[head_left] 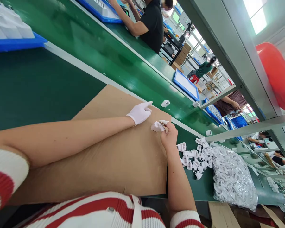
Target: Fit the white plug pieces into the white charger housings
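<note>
My left hand (140, 113) wears a white glove and is over the cardboard sheet (123, 158), near its far edge. Its index finger stretches out toward the green belt and the thumb stands apart; nothing shows in it. My right hand (169, 134), with white coverings on some fingertips, is closed on a small white plastic housing (155, 126) above the cardboard's right side. The fingers hide part of the housing. On the belt just beyond my hands is another white plastic housing (165, 103).
Loose white plastic parts (197, 156) lie right of the cardboard, beside a clear bag (235, 174) full of similar parts. A blue tray (38, 40) with white pieces is at upper left. Co-workers sit across the green belt (90, 47). A metal frame (228, 47) slants overhead.
</note>
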A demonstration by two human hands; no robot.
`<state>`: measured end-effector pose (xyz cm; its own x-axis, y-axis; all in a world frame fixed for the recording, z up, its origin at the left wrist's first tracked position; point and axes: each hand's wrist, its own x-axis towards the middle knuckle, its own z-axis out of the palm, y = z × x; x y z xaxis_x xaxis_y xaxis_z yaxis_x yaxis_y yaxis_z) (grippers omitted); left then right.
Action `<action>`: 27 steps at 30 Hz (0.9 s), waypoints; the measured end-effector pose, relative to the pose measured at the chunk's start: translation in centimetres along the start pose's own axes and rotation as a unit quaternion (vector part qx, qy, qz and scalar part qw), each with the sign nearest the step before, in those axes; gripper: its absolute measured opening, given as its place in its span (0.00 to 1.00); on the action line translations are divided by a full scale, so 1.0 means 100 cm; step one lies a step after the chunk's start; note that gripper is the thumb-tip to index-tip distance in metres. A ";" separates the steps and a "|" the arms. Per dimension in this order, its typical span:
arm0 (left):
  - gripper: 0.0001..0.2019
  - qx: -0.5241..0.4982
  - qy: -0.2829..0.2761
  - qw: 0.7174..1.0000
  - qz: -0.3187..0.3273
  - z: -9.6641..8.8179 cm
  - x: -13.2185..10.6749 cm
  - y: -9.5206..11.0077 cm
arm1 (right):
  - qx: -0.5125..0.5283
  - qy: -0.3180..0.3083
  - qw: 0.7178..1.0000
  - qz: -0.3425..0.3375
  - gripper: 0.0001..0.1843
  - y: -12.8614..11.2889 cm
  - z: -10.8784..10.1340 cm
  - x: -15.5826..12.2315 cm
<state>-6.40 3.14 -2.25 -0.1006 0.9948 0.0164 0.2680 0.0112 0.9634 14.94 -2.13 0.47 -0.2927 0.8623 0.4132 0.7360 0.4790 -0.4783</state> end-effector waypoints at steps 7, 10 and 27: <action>0.41 0.139 -0.142 0.958 0.208 0.003 -0.020 -0.001 | -0.048 -0.020 0.999 0.003 0.24 -0.003 0.000 0.001; 0.26 0.216 -0.158 0.943 0.199 0.010 -0.029 0.000 | -0.101 -0.038 0.994 0.007 0.20 -0.006 -0.002 0.002; 0.25 0.268 -0.017 0.963 0.021 -0.031 0.027 0.029 | -0.168 -0.059 0.974 0.144 0.29 0.027 -0.077 -0.026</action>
<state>-8.87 5.58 1.39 -0.0502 0.9981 0.0353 0.7279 0.0124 0.6856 22.39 -4.34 4.13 -0.0984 0.9750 0.1991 0.9499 0.1517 -0.2732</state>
